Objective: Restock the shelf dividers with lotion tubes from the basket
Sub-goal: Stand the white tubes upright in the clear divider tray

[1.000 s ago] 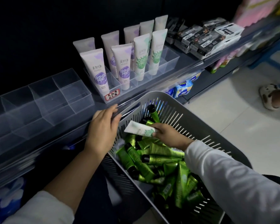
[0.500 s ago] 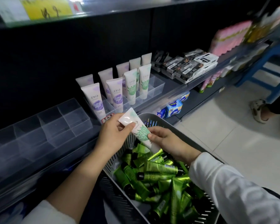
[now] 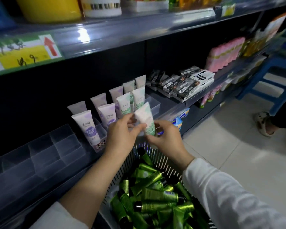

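Note:
Both hands hold one white lotion tube with green print [image 3: 146, 119] upright, in front of the shelf and above the basket's far rim. My left hand [image 3: 122, 134] pinches its upper part, and my right hand [image 3: 165, 138] grips its lower end. Below them a grey slatted basket [image 3: 162, 160] holds several green tubes [image 3: 155, 194]. On the shelf a clear divider tray [image 3: 153, 104] carries purple-print tubes [image 3: 87, 126] at the left and green-print tubes [image 3: 125, 106] at the right, all standing upright.
Empty clear dividers [image 3: 45, 151] line the shelf to the left. Black-and-white boxes [image 3: 183, 83] and pink packs [image 3: 224, 53] lie further right. An upper shelf edge with a price label [image 3: 23, 52] overhangs. A blue stool [image 3: 271, 76] and a person's sandalled foot [image 3: 262, 123] are on the tiled floor.
The white tube rose from the basket to shelf height. My left hand left the basket rim and took hold of the tube's top. The camera tilted up, showing the upper shelf.

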The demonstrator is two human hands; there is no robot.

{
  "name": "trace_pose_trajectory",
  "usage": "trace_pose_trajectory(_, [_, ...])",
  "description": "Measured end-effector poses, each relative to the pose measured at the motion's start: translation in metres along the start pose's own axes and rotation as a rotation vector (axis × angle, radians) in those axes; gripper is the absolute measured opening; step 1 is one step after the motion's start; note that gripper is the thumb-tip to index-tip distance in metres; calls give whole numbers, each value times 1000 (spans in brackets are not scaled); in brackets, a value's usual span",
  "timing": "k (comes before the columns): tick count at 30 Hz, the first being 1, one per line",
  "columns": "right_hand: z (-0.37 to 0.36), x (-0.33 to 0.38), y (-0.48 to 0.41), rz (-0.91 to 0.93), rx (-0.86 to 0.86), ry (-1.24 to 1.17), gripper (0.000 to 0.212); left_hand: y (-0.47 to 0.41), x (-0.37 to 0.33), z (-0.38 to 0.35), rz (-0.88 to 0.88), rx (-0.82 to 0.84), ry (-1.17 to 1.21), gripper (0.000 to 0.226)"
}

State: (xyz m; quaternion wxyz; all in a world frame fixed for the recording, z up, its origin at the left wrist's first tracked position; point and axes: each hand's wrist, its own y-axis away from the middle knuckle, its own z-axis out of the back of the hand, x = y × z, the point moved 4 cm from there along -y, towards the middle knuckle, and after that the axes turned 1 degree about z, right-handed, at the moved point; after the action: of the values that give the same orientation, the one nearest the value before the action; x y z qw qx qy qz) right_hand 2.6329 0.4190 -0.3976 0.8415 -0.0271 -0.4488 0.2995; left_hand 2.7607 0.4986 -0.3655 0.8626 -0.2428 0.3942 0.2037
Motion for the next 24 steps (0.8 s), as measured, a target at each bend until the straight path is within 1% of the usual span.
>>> trace_pose_trajectory(2, [13,-6,-23,-84,-42,-110,31,-11,1,-1,-69,6,-171,45])
trace_pose_trajectory(3, [19,-8,-35,-118,-71,-151,32,-16,4,-3,-104,13,-268,42])
trace_pose_trajectory(6, [34,-18,-71,-146,-176,-190,37,-29,25,-13,-225,58,-506,21])
trace_pose_trajectory(7, [36,-21,-82,-149,-204,-199,36,-32,32,-17,-246,84,-594,20])
trace_pose_trajectory(9, [35,-26,-101,-158,-227,-194,34,-38,45,-24,-259,124,-743,26])
trace_pose_trajectory(11, [30,-30,-117,-151,-213,-144,32,-40,50,-28,-264,152,-836,33])
trace_pose_trajectory(13, [22,-34,-130,-138,-199,-127,31,-41,53,-31,-271,155,-886,37])
trace_pose_trajectory(16, [7,-41,-145,-141,-178,-123,30,-42,58,-34,-286,148,-895,43])
trace_pose_trajectory(21, [-23,-62,-158,-182,-116,-31,41,-42,65,-38,-258,129,-822,46])
trace_pose_trajectory(24, [-37,-72,-159,-205,-84,31,41,-42,68,-39,-228,109,-785,45])
